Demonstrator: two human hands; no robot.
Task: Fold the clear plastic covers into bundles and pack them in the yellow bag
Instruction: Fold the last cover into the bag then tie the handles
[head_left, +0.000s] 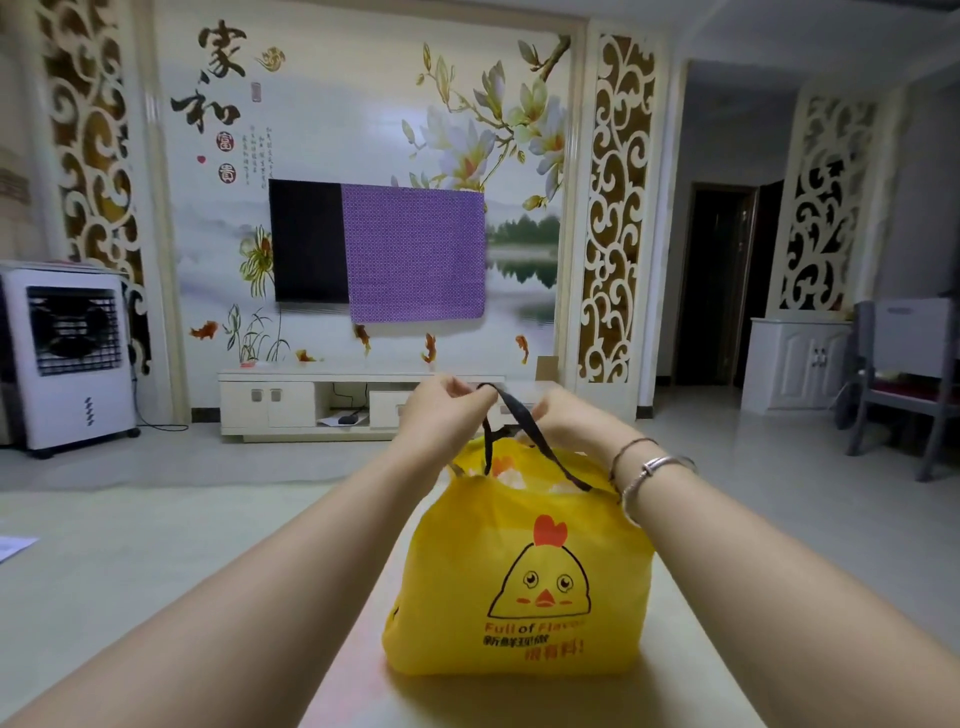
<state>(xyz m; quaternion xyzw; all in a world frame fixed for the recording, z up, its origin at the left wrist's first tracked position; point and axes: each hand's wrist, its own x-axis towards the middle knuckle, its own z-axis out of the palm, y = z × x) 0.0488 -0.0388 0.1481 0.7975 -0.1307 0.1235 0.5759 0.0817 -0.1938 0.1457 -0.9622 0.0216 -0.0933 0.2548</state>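
Note:
The yellow bag (519, 551) with a chick print stands bulging on the pale table (691, 649) in front of me. Crumpled clear plastic (511, 475) shows in its open mouth. Two black handles (524, 423) rise from the bag. My left hand (447, 402) pinches the handle loop at its top. My right hand (563, 410) grips the handles just to the right, fingers curled. Both hands are held above the bag's mouth.
A white paper (13, 545) lies at the left edge. Beyond the table are a low TV cabinet (291, 400), a wall TV half covered by purple cloth (415, 254), a white air cooler (67, 358) at left and a grey chair (904, 384) at right.

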